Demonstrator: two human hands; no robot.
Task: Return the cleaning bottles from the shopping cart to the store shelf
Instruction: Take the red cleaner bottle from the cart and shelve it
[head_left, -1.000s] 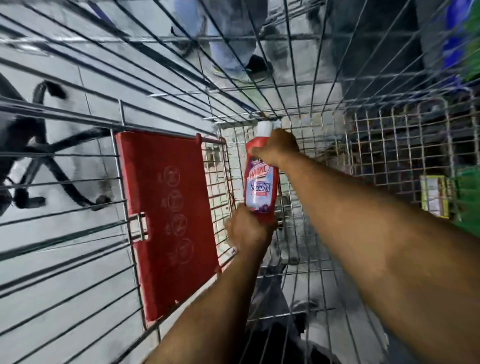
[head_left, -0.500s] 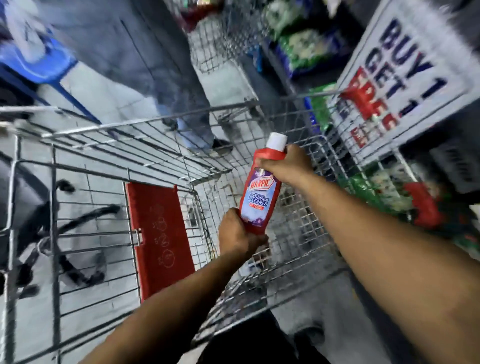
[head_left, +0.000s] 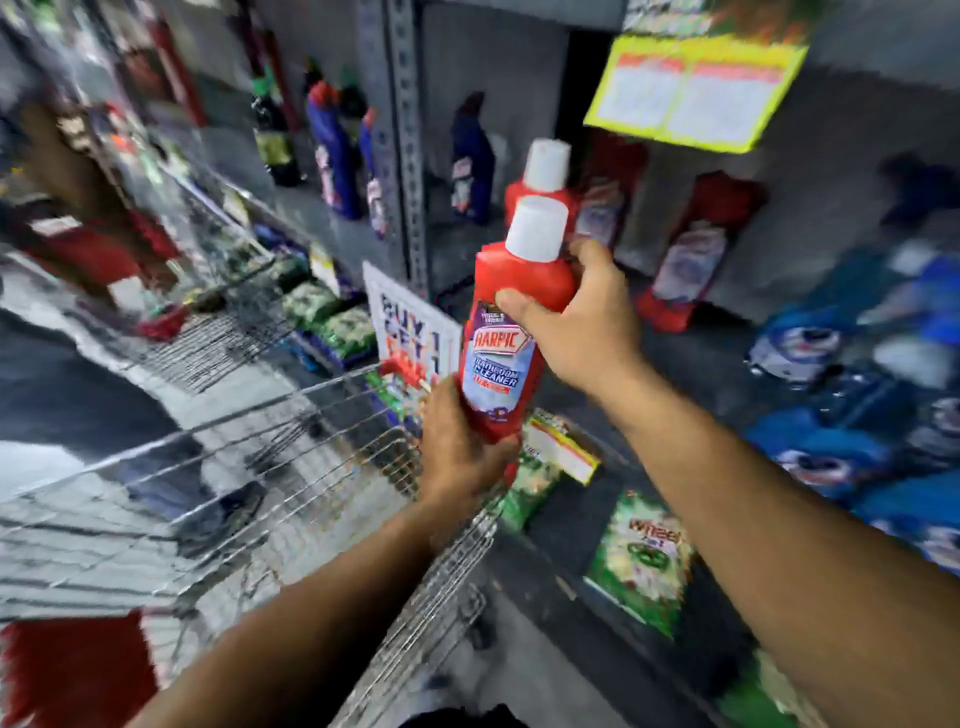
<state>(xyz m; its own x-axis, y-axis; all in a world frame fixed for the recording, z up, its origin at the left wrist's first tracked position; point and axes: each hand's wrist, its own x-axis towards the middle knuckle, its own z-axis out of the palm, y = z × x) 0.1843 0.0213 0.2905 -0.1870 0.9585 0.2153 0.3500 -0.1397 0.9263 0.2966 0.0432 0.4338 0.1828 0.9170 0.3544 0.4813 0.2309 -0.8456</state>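
Red plastic bottle (head_left: 506, 343) with a white cap (head_left: 536, 228) was held at frame centre, above the cart rim. Right hand (head_left: 582, 327) was clamped round its shoulder; left hand (head_left: 460, 447) was closed under its base. Behind the cap, a like bottle (head_left: 543, 182) stood on the grey shelf (head_left: 810, 249), with more red bottles (head_left: 685, 260) at centre right. Risk, as judged: crowded stock could be knocked over on placement. Wire shopping cart (head_left: 291, 467) lay lower left; heavy blur suggested speed, so a misjudged set-down was possible.
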